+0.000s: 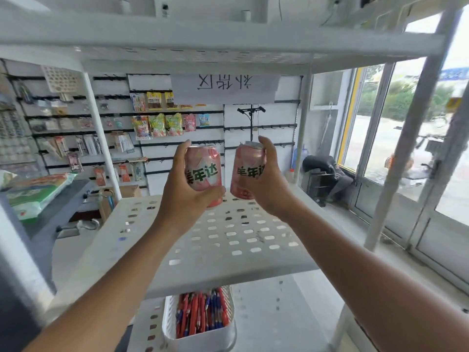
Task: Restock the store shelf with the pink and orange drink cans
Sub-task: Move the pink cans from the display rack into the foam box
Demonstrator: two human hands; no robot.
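White perforated plastic shelf (238, 240) in a shop, slatted display wall (261, 118) behind. Above its far edge, left hand (185, 189) grips one pink-and-orange drink can (204, 171); right hand (266, 179) grips a second, tilted can (245, 171).

head cam — worn | faces forward-down | near shelf (121, 250) | single view

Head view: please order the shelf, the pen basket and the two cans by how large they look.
1. shelf
2. pen basket
3. left can and right can: they look alike, so I do not rank them.
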